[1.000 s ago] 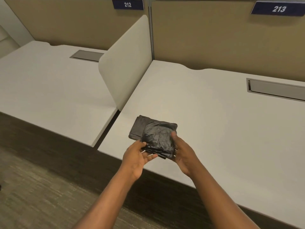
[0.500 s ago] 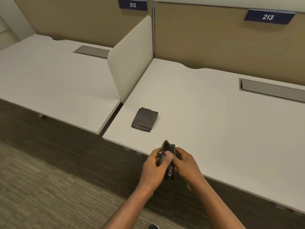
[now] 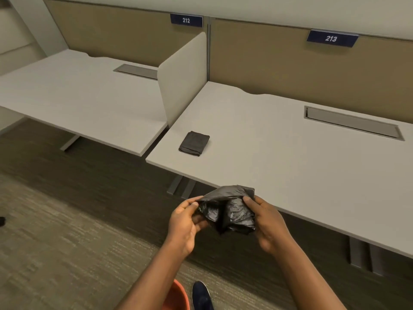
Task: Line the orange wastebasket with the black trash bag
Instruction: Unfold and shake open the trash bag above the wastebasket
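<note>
A crumpled black trash bag (image 3: 230, 209) hangs in the air in front of the desk's near edge, partly unfolded. My left hand (image 3: 182, 222) pinches its left edge and my right hand (image 3: 267, 222) grips its right side. At the bottom edge of the view, between my forearms, a small curved part of the orange wastebasket (image 3: 177, 297) shows on the floor; the rest of it is hidden by my left arm and the frame edge.
A folded stack of dark bags (image 3: 194, 143) lies near the front left corner of white desk 213 (image 3: 290, 153). A white divider panel (image 3: 182, 77) separates it from desk 212 (image 3: 78, 97). A dark blue shoe (image 3: 201, 295) rests on the carpet beside the wastebasket.
I have stepped back from the desk with one bag, leaving the folded stack on it. The bag has gone from a tight fold to spread between my hands. The wastebasket has come into view.
</note>
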`<state>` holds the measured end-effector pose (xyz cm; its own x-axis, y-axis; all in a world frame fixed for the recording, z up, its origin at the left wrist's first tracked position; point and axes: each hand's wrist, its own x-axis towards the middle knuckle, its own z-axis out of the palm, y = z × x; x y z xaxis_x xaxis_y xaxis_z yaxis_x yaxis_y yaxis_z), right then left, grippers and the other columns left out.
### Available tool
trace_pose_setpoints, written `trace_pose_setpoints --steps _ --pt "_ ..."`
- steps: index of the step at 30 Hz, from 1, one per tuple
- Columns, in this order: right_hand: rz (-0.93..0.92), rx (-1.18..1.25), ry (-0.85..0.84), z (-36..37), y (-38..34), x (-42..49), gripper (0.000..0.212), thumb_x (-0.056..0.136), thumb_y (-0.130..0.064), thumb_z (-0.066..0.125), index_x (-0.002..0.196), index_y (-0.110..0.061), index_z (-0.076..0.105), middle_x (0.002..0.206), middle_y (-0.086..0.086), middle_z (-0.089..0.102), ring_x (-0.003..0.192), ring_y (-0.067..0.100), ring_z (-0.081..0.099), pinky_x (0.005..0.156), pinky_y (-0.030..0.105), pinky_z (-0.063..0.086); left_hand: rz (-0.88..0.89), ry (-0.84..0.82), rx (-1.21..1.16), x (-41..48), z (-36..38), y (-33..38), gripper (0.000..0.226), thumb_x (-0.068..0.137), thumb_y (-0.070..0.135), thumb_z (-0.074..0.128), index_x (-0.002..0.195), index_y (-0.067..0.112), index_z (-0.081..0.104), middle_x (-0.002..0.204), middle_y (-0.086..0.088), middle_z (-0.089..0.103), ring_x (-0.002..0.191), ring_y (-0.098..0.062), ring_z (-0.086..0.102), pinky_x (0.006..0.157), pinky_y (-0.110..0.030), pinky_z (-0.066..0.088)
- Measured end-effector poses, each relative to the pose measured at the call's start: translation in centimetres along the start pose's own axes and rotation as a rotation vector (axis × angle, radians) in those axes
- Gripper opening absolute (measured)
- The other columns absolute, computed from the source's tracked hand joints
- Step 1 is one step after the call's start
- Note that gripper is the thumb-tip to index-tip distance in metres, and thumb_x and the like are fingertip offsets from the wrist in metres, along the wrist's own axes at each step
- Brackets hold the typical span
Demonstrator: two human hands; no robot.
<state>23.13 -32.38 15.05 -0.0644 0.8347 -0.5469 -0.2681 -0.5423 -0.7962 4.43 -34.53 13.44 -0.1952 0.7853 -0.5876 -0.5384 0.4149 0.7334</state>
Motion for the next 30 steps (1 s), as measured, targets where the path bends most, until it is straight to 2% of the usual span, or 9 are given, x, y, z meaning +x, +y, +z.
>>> trace_pose_setpoints --steps 5,9,11,14,18,21,25,28,30 --pt "-0.003 0.01 -0.024 -2.3 1.7 -8.2 0.027 0.098 -0.022 0.062 0.121 -0.007 0.067 0.106 0.015 0.078 0.092 0.028 0.076 0.081 0.04 0.057 0.199 0.058 0.131 -8.4 -2.1 -2.7 0.015 0.101 0.024 0.055 0.102 0.015 0.066 0.094 -0.009 0.072 0.079 -0.022 0.069 0.056 -0.031 0.057" --pt "-0.003 0.042 0.013 -2.9 2.5 -14.0 0.025 0.097 -0.023 0.063 0.115 -0.006 0.069 0.1 0.015 0.079 0.084 0.026 0.077 0.075 0.037 0.058 0.463 -0.048 0.549 -14.9 -3.0 -4.6 0.065 0.074 0.068 0.07 0.125 0.03 0.057 0.11 0.0 0.069 0.098 -0.014 0.069 0.08 -0.034 0.06" --pt "-0.011 0.025 0.011 -2.5 2.4 -16.3 0.024 0.098 -0.024 0.063 0.112 -0.005 0.07 0.097 0.014 0.079 0.086 0.027 0.078 0.077 0.038 0.059 0.527 -0.09 0.663 -17.2 -3.3 -5.2 0.066 0.071 0.059 0.079 0.127 0.032 0.056 0.108 0.005 0.07 0.097 -0.009 0.07 0.081 -0.029 0.059" --pt "-0.017 -0.096 0.026 -2.2 2.5 -18.8 0.027 0.1 -0.032 0.06 0.105 -0.008 0.07 0.093 0.014 0.079 0.088 0.03 0.076 0.086 0.043 0.061 0.615 -0.032 0.686 -19.7 -4.0 -4.3 0.023 0.088 0.023 0.072 0.109 0.028 0.064 0.095 0.004 0.075 0.092 -0.009 0.072 0.077 -0.022 0.058" --pt "-0.242 -0.691 0.042 -1.8 2.6 -20.8 0.036 0.102 -0.044 0.051 0.105 -0.015 0.072 0.095 0.007 0.077 0.086 0.026 0.072 0.078 0.036 0.057 0.504 -0.053 0.504 -22.2 -5.6 -1.7 0.011 0.096 0.012 0.062 0.098 0.018 0.072 0.087 -0.004 0.079 0.086 -0.019 0.075 0.078 -0.036 0.06" --pt "-0.497 -1.114 0.199 -0.8 2.8 -22.3 0.036 0.098 -0.042 0.057 0.127 -0.022 0.063 0.106 -0.004 0.068 0.095 0.015 0.066 0.079 0.03 0.055 0.417 -0.062 0.381 -23.6 -6.7 0.3 0.01 0.096 0.009 0.062 0.099 0.009 0.072 0.081 -0.006 0.078 0.075 -0.017 0.074 0.066 -0.031 0.059" --pt "-0.762 -0.953 0.33 2.6 2.9 -25.2 0.039 0.095 -0.055 0.057 0.11 -0.02 0.068 0.092 -0.006 0.07 0.084 0.012 0.067 0.076 0.037 0.058 0.391 -0.047 0.351 -25.0 -8.8 2.4 0.009 0.095 0.014 0.064 0.097 0.009 0.071 0.079 -0.007 0.076 0.071 -0.017 0.071 0.06 -0.031 0.059" --pt "-0.49 -0.759 0.066 6.6 3.3 -27.3 0.069 0.084 -0.078 0.048 0.096 -0.014 0.071 0.08 0.003 0.075 0.076 0.019 0.072 0.069 0.033 0.057 0.384 -0.034 0.337 -25.7 -10.9 3.7 0.008 0.095 0.016 0.064 0.097 0.011 0.07 0.086 -0.009 0.077 0.079 -0.021 0.074 0.072 -0.037 0.061" --pt "-0.33 -0.717 -0.086 9.0 4.0 -27.9 0.064 0.082 -0.076 0.055 0.099 -0.016 0.069 0.085 0.003 0.078 0.079 0.019 0.074 0.066 0.028 0.055 0.384 -0.036 0.335 -26.0 -12.4 4.5 0.009 0.095 0.018 0.065 0.098 0.011 0.07 0.09 -0.011 0.077 0.081 -0.022 0.074 0.073 -0.037 0.061"
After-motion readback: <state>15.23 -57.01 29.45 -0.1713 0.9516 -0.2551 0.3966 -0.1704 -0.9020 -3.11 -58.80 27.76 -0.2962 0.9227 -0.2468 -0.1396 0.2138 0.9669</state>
